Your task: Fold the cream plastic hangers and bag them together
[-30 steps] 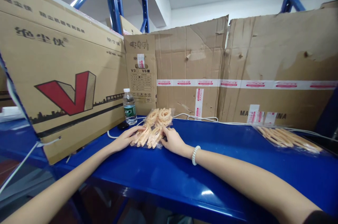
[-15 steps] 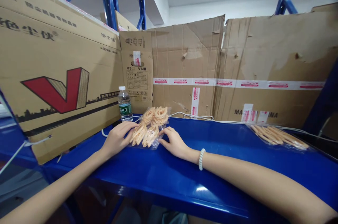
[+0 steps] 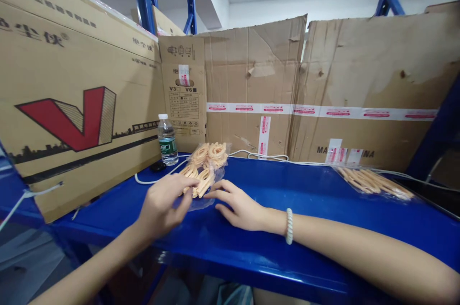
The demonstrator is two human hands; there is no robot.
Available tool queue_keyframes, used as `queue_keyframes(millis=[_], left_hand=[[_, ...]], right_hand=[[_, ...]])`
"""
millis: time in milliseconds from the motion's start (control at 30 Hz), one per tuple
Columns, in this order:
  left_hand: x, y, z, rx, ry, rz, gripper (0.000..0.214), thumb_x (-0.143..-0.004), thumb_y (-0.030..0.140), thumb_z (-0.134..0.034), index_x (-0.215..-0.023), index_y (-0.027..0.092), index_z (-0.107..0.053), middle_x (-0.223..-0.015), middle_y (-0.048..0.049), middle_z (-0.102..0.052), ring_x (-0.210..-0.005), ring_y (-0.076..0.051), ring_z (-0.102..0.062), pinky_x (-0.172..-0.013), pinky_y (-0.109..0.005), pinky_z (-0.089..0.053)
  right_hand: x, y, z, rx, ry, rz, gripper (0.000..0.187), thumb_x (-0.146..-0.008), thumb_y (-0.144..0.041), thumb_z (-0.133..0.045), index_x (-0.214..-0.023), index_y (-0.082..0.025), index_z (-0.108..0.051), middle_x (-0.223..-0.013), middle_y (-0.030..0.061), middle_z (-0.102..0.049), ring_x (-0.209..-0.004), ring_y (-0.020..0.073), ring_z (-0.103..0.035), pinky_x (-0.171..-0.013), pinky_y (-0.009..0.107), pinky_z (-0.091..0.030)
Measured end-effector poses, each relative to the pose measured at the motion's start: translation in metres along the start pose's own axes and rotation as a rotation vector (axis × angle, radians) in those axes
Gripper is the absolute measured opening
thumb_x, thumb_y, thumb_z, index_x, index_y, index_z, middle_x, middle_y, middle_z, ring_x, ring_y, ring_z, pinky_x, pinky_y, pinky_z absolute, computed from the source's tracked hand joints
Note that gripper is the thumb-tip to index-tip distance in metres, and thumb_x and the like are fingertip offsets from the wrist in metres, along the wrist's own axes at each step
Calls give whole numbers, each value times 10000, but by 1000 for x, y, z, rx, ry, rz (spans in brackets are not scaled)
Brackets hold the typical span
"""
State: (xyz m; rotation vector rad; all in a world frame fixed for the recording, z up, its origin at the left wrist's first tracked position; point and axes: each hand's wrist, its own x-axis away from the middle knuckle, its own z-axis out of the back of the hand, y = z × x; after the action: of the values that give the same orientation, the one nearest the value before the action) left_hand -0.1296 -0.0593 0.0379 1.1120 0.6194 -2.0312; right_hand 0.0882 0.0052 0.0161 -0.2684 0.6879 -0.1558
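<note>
On the blue shelf surface (image 3: 273, 185) lies a clear plastic bag of peach-coloured looped pieces (image 3: 217, 154); round coils show at its far end and longer folded loops at its near end. My left hand (image 3: 167, 204) reaches over the near left part of this bag, its bent fingers resting on the loops and its thumb apart below them. Fingertips of my right hand (image 3: 239, 204), spread and slightly bent, are at the bag's near right edge. A pale coiled band (image 3: 289, 226) circles my right wrist. Part of the bag's near end is hidden by my left hand.
A water bottle (image 3: 167, 141) and a small black object (image 3: 158, 166) stand by the large printed carton (image 3: 118, 70) on the left. Cardboard sheets (image 3: 251, 84) wall the back, with a white cable (image 3: 266, 155) along their foot. Another clear bag of long peach-coloured strips (image 3: 375, 183) lies at right.
Both hands have come nearer to me, the left one also rightward over the bag's near end. My right fingers have spread from the bag's side to its near right edge.
</note>
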Motion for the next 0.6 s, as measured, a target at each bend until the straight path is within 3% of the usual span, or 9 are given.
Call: queue_keyframes(millis=[67,133,200,267,367,467,600], left_hand=[[-10,33,-6,154,-39,-136,268,-857,46,-518,-1053,210,-598,-899,-36,-712,-833,-186,-656,-785,-315,-489],[-21,64,-15,292,-171,-168,299,-860,40,-501,-1096,208,-574,-921,-41,-704,-855,-189,-646,-802,-322,-491],[-30,88,-29,413,-375,-172,307,-862,83,-509,-1137,213,-556,-1018,-53,-694,-908,-209,-637,-831,-343,-491],[-39,104,-44,531,-558,-151,325,-856,117,-527,-1163,223,-547,-1087,-52,-677,-972,-220,-624,-879,-350,-486],[-50,116,-72,673,-718,-112,342,-846,128,-539,-1171,235,-551,-1126,-46,-655,-1035,-219,-601,-920,-335,-475],[-58,120,-98,756,-764,-83,325,-838,115,-535,-1139,231,-570,-1111,-45,-651,-1030,-213,-599,-922,-331,-468],[-62,119,-121,827,-749,22,289,-812,92,-530,-1063,219,-602,-1004,-29,-663,-927,-190,-614,-849,-307,-484]], right_hand=[[13,-6,19,26,68,-15,400,-856,-24,-434,-1184,-200,-580,-1156,105,-564,-1105,204,-525,-963,370,-457],[32,-7,46,106,149,-82,364,-869,-33,-422,-1132,-209,-602,-1085,86,-608,-1045,198,-554,-925,368,-475],[57,-1,79,258,219,-243,296,-893,-72,-436,-1079,-210,-619,-1036,64,-648,-1009,188,-581,-913,358,-478],[88,10,115,462,253,-508,239,-892,-98,-465,-1015,-205,-640,-1004,41,-677,-980,174,-608,-902,326,-482],[140,32,170,643,278,-810,204,-872,-101,-502,-972,-170,-666,-963,56,-700,-936,193,-640,-855,323,-498],[187,52,218,773,263,-1087,142,-901,-151,-544,-969,-142,-668,-964,66,-697,-904,196,-653,-838,341,-513],[225,73,254,909,203,-1368,277,-937,-327,-576,-1161,-165,-591,-1186,81,-606,-1007,212,-615,-862,425,-521]])
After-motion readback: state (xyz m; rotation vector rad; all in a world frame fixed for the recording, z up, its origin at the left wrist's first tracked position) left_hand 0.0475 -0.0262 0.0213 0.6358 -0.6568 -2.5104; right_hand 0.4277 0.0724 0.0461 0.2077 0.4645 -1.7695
